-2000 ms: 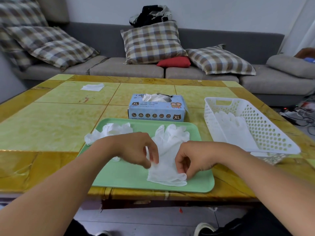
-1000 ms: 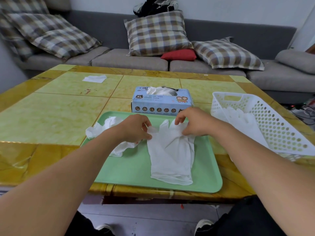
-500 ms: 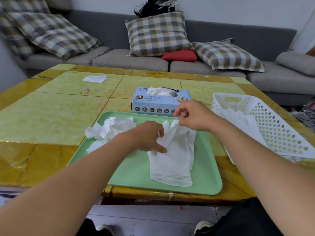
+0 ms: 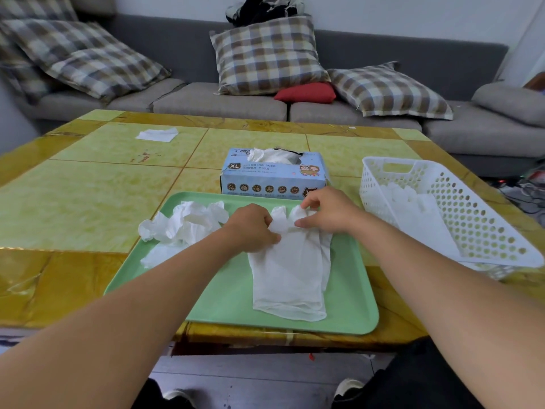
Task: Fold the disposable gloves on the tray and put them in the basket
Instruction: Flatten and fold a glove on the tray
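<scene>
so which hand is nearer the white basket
Right. The right hand pinches the glove just left of the basket; the left hand is farther left.

Glove (image 4: pixel 290 273) on tray (image 4: pixel 348 308); glove box (image 4: pixel 272 180) behind it, basket (image 4: pixel 460 202) right

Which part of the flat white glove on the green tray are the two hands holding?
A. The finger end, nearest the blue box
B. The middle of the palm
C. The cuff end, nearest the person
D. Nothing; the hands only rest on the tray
A: the left hand and right hand both pinch the finger end of the glove, while its cuff lies free near the tray front edge.
</scene>
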A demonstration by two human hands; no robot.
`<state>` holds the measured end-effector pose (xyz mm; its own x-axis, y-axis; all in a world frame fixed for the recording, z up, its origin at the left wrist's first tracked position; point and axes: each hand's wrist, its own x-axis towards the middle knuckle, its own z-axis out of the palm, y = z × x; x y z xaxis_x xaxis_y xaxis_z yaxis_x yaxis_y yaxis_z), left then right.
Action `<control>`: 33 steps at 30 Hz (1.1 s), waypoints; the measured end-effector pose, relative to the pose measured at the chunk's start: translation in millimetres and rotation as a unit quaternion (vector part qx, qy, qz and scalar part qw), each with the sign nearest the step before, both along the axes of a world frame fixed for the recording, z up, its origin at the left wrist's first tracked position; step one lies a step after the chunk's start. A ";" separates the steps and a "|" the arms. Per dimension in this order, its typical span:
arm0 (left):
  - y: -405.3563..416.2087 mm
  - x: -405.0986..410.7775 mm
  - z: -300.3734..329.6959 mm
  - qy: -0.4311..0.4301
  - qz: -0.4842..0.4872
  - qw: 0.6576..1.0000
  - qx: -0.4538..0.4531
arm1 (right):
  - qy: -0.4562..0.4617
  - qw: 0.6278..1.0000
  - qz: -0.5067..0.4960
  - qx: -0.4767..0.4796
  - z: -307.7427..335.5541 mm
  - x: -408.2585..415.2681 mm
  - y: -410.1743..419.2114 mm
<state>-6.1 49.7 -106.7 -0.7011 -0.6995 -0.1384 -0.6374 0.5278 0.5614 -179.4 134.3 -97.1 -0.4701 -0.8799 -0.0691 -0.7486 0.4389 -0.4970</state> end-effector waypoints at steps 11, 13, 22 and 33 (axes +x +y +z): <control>2.4 -0.5 -3.5 0.018 -0.068 0.992 -0.102 | 0.015 0.998 0.064 0.022 12.8 -1.3 9.5; 3.8 -1.2 -5.0 0.009 -0.097 0.987 -0.130 | 0.020 0.998 0.059 -0.006 18.8 -1.5 9.4; 6.0 -2.1 -4.5 0.011 -0.115 0.978 -0.174 | 0.017 0.989 -0.109 -0.097 6.1 -3.1 -4.0; 7.7 -0.2 -5.1 -0.079 -0.206 0.957 -0.189 | -0.008 0.987 -0.131 0.097 9.8 8.3 6.5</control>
